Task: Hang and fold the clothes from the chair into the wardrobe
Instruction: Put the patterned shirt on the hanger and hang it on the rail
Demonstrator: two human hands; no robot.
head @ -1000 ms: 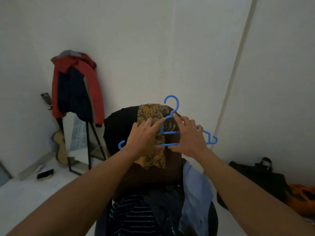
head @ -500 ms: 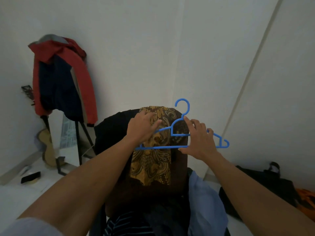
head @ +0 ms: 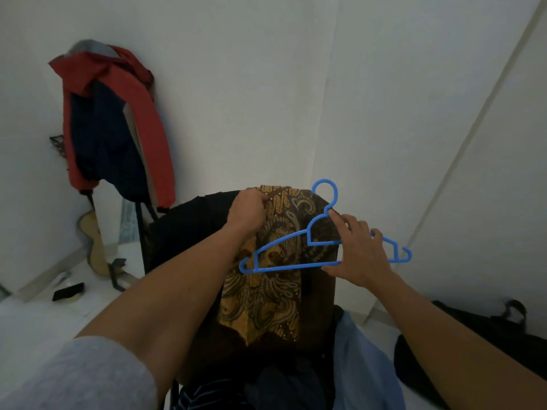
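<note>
Blue hanger (head: 296, 255) in right hand (head: 359, 255) grip | left hand (head: 247, 213) apparently pinching batik shirt (head: 275, 261) | chair mostly hidden

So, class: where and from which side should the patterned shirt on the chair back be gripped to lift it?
Probably the patterned shirt by its top edge, from above: it drapes over the chair back, and the left hand already grips there.

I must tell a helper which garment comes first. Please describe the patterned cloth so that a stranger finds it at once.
Find the chair heaped with clothes in the room's corner. Over the top of its back hangs the batik cloth, pinched by the left hand. It alone is gold-brown with swirls; its neighbours are plain black or pale blue.
</note>
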